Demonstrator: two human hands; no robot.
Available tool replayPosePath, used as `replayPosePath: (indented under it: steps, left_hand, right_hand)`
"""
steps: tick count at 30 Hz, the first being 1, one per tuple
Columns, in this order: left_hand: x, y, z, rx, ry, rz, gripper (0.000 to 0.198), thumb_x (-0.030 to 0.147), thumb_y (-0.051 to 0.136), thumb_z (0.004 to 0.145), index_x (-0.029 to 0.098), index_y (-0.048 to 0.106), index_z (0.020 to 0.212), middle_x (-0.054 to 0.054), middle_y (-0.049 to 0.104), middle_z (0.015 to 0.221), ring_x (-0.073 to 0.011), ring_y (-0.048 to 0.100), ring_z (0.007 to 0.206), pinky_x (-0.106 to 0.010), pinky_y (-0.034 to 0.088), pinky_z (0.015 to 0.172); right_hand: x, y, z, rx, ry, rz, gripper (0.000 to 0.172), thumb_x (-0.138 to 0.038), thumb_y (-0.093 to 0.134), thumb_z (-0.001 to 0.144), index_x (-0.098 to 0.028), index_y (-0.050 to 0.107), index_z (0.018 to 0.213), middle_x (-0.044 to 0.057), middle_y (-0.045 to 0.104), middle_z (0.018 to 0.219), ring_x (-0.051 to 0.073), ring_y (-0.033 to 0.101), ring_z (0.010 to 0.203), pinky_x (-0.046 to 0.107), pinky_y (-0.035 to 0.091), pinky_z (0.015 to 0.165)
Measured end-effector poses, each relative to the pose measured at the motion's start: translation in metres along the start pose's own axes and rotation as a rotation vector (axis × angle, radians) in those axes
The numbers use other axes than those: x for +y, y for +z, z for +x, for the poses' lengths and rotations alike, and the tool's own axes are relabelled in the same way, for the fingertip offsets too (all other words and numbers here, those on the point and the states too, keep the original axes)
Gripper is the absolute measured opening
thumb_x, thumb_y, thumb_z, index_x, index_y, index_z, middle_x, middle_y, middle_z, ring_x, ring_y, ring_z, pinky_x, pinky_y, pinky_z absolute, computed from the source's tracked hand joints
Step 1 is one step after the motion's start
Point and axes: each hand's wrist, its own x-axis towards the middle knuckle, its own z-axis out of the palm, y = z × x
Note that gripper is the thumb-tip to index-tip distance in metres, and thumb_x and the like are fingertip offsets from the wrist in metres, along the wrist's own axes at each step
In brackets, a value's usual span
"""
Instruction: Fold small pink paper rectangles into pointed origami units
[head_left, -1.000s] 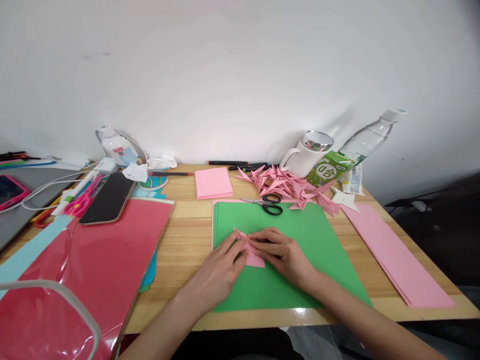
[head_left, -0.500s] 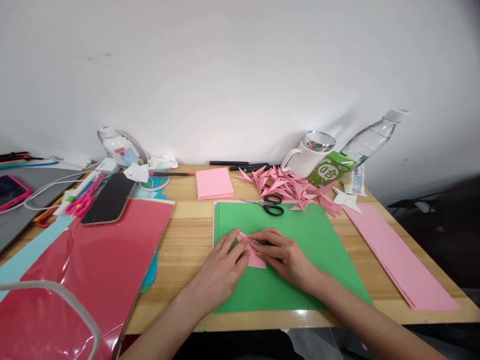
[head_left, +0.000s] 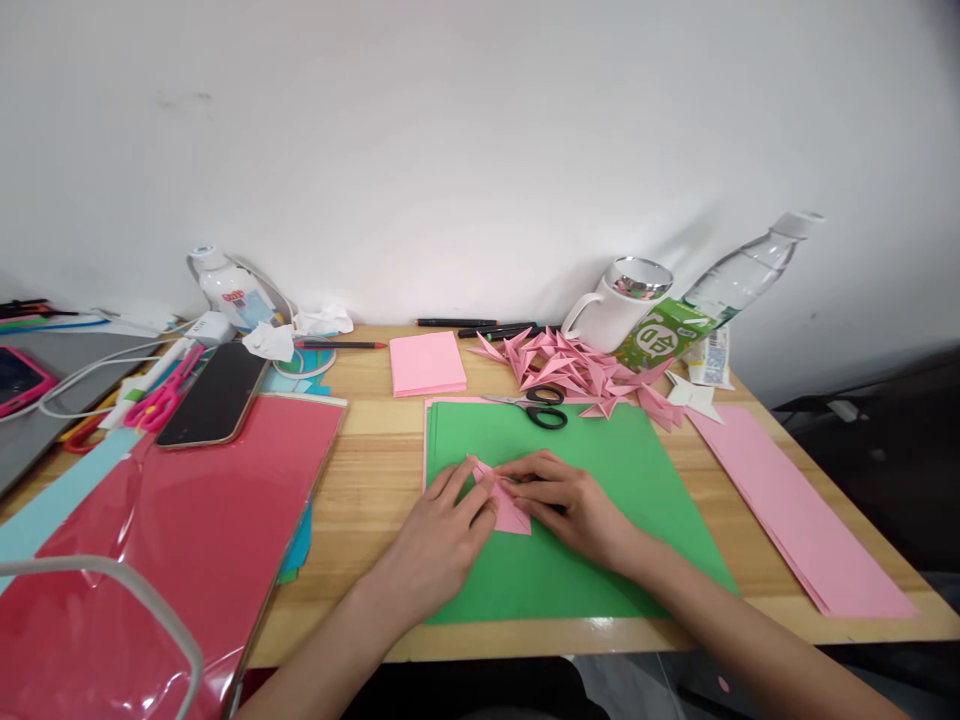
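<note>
A small pink paper piece [head_left: 504,503], partly folded, lies on a green sheet [head_left: 600,560] in the middle of the wooden desk. My left hand [head_left: 442,535] presses on its left side with the fingers bent down onto the paper. My right hand [head_left: 566,500] holds down its right side, fingertips pinched on the fold. The two hands almost meet over the paper. Beyond the green sheet lie black-handled scissors [head_left: 541,408] and a heap of folded pink paper points [head_left: 577,372].
A stack of pink squares [head_left: 426,362] sits behind the green sheet. Long pink strips [head_left: 787,505] lie at the right. A red folder [head_left: 187,520] with a phone [head_left: 214,395] on it is at the left. A white mug [head_left: 616,302], a green carton and a water bottle [head_left: 739,272] stand at the back right.
Both hands have stayed on the pink paper; the fingers shifted only slightly along the fold. The view moved a little.
</note>
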Motion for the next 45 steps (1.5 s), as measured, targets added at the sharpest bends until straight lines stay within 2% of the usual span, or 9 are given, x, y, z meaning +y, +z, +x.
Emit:
replayPosePath:
  steps: [6, 14, 17, 21, 24, 29, 33, 39, 45]
  left_hand:
    - [0.0, 0.002, -0.002, -0.036, -0.017, -0.006, 0.029, 0.015, 0.049, 0.084, 0.013, 0.053, 0.113, -0.011, 0.051, 0.125, -0.0313, 0.036, 0.125, -0.043, 0.034, 0.101]
    - [0.001, 0.003, -0.001, -0.017, -0.002, 0.021, 0.031, 0.018, 0.049, 0.084, 0.011, 0.053, 0.115, -0.012, 0.055, 0.121, -0.0317, 0.039, 0.123, -0.043, 0.03, 0.102]
    - [0.004, 0.001, 0.0, 0.026, 0.016, 0.049, 0.028, 0.016, 0.045, 0.085, 0.009, 0.055, 0.11, -0.014, 0.057, 0.118, -0.029, 0.044, 0.12, -0.041, 0.033, 0.099]
    - [0.008, 0.0, 0.0, 0.05, 0.021, 0.077, 0.028, 0.014, 0.042, 0.085, 0.007, 0.056, 0.108, -0.017, 0.058, 0.119, -0.0262, 0.048, 0.118, -0.036, 0.035, 0.098]
    - [0.009, 0.0, 0.0, 0.04, 0.025, 0.072, 0.029, 0.013, 0.042, 0.084, 0.006, 0.056, 0.108, -0.018, 0.058, 0.119, -0.0263, 0.048, 0.118, -0.035, 0.036, 0.098]
    - [0.007, -0.001, -0.001, 0.034, 0.028, 0.035, 0.033, 0.01, 0.045, 0.081, 0.004, 0.054, 0.113, -0.018, 0.058, 0.118, -0.0278, 0.048, 0.118, -0.035, 0.039, 0.099]
    - [0.007, 0.0, 0.0, 0.031, 0.025, -0.003, 0.033, 0.01, 0.045, 0.082, 0.004, 0.053, 0.113, -0.018, 0.057, 0.119, -0.027, 0.048, 0.119, -0.036, 0.04, 0.1]
    - [0.005, 0.0, -0.001, -0.005, 0.003, -0.072, 0.035, 0.007, 0.042, 0.083, 0.005, 0.05, 0.118, -0.017, 0.054, 0.123, -0.0255, 0.037, 0.128, -0.037, 0.039, 0.101]
    - [0.003, -0.002, 0.001, -0.038, 0.014, -0.086, 0.034, 0.009, 0.042, 0.084, 0.005, 0.052, 0.116, -0.016, 0.055, 0.123, -0.0253, 0.038, 0.128, -0.036, 0.038, 0.103]
  right_hand:
    - [-0.005, 0.003, 0.002, 0.029, -0.01, -0.038, 0.023, -0.016, 0.049, 0.089, -0.02, 0.067, 0.101, 0.009, 0.063, 0.11, 0.019, 0.055, 0.096, 0.035, 0.049, 0.082]
    - [-0.008, -0.002, 0.009, -0.043, 0.091, -0.015, 0.018, -0.017, 0.051, 0.087, -0.019, 0.068, 0.086, 0.009, 0.06, 0.107, 0.017, 0.057, 0.088, 0.031, 0.049, 0.079]
    - [-0.007, -0.006, 0.013, -0.089, 0.165, 0.089, 0.016, -0.014, 0.054, 0.083, -0.018, 0.062, 0.096, 0.008, 0.058, 0.103, 0.016, 0.057, 0.087, 0.031, 0.049, 0.079]
    - [-0.007, -0.014, 0.022, -0.177, 0.253, 0.1, 0.033, -0.012, 0.054, 0.08, -0.02, 0.055, 0.113, 0.007, 0.052, 0.104, 0.014, 0.054, 0.082, 0.029, 0.049, 0.076]
    - [-0.005, -0.02, 0.03, -0.327, 0.194, 0.079, 0.049, -0.013, 0.056, 0.08, -0.024, 0.048, 0.127, 0.006, 0.048, 0.107, 0.017, 0.051, 0.095, 0.032, 0.045, 0.085]
    - [-0.002, -0.029, 0.044, -0.498, 0.082, 0.123, 0.042, -0.022, 0.038, 0.093, -0.027, 0.041, 0.134, 0.006, 0.045, 0.103, 0.014, 0.048, 0.09, 0.03, 0.044, 0.083]
    - [-0.002, -0.03, 0.047, -0.513, 0.068, 0.103, 0.042, -0.022, 0.034, 0.094, -0.027, 0.039, 0.136, 0.007, 0.045, 0.103, 0.014, 0.047, 0.088, 0.031, 0.044, 0.082]
    - [0.005, -0.023, 0.044, -0.47, 0.012, 0.044, 0.05, -0.009, 0.036, 0.089, -0.027, 0.04, 0.135, 0.007, 0.046, 0.104, 0.012, 0.047, 0.082, 0.027, 0.046, 0.076]
    - [0.002, -0.018, 0.041, -0.445, 0.014, -0.041, 0.049, -0.006, 0.036, 0.087, -0.026, 0.045, 0.131, 0.007, 0.046, 0.107, 0.011, 0.049, 0.076, 0.026, 0.046, 0.073]
